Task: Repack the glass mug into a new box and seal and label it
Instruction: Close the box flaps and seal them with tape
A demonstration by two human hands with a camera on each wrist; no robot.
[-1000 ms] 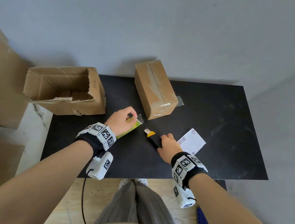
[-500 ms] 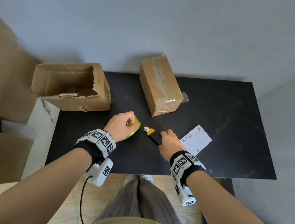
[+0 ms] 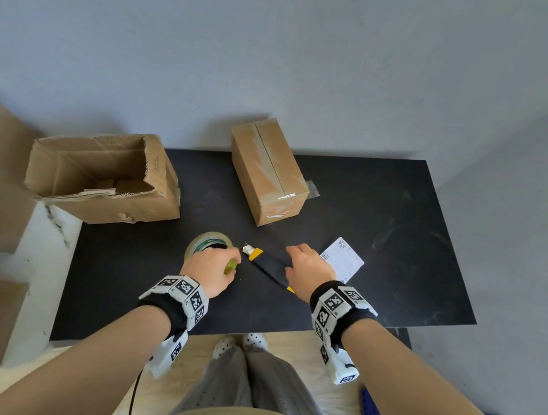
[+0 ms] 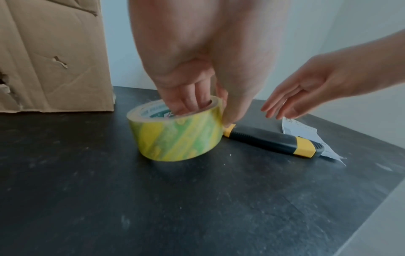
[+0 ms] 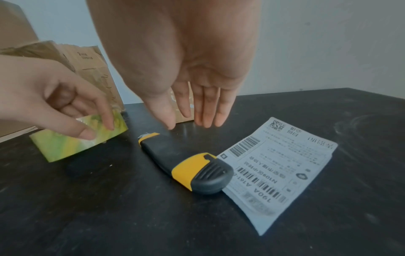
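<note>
Sealing done, label next: left hand (image 3: 208, 270) gripping tape (image 4: 175, 136) on desk (image 3: 402, 223), right hand (image 3: 306, 268) open over knife (image 5: 186, 166), label (image 5: 278, 171) beside it, taped box (image 3: 266, 172) behind, mug hidden.

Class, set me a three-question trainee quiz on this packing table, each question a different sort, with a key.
1. True or false: the right hand grips the knife.
2. What does the left hand hold? A) label B) tape roll C) knife
3. Fill in: the label lies flat on the ____.

Key: 1. False, its fingers are straight above it. 2. B, the tape roll. 3. The table.
</note>
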